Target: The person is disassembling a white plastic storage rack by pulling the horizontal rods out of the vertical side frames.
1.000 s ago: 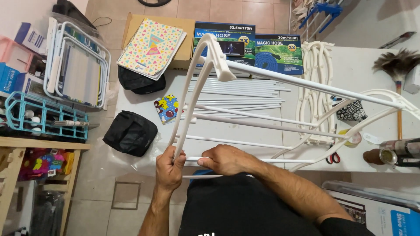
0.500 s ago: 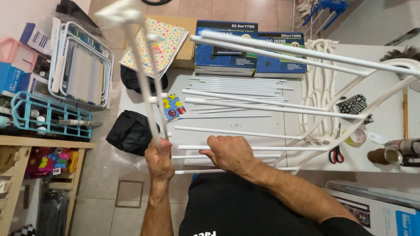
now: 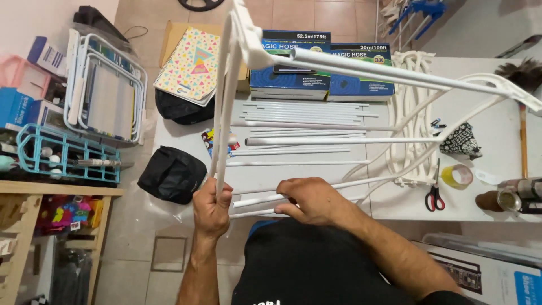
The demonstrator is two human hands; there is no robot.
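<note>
White plastic frame point(image 3: 316, 62) was up off the table, held in front of you: one leg ran steeply up from your left hand point(image 3: 212, 206) to a corner joint near the top edge, then a long bar went right across the table towards the feather duster point(image 3: 522, 73). Your left hand was closed around the bottom of that leg, at the near table edge. Your right hand point(image 3: 310, 200) was curled, fingers down, over thin white rods point(image 3: 259, 200) at the table's front edge; grip looked partial, can't tell if it was fully clamped.

More loose white rods point(image 3: 305, 121) lay in a row mid-table point(image 3: 508, 135). Right of them: coiled white frame pieces point(image 3: 409, 107), red-handled scissors point(image 3: 433, 195), yellow tape roll point(image 3: 457, 176). Two blue boxes point(image 3: 324, 65) sat at the far edge. Black bag point(image 3: 172, 174) on the floor just left of your left hand, turquoise wire rack point(image 3: 65, 158) further left.
</note>
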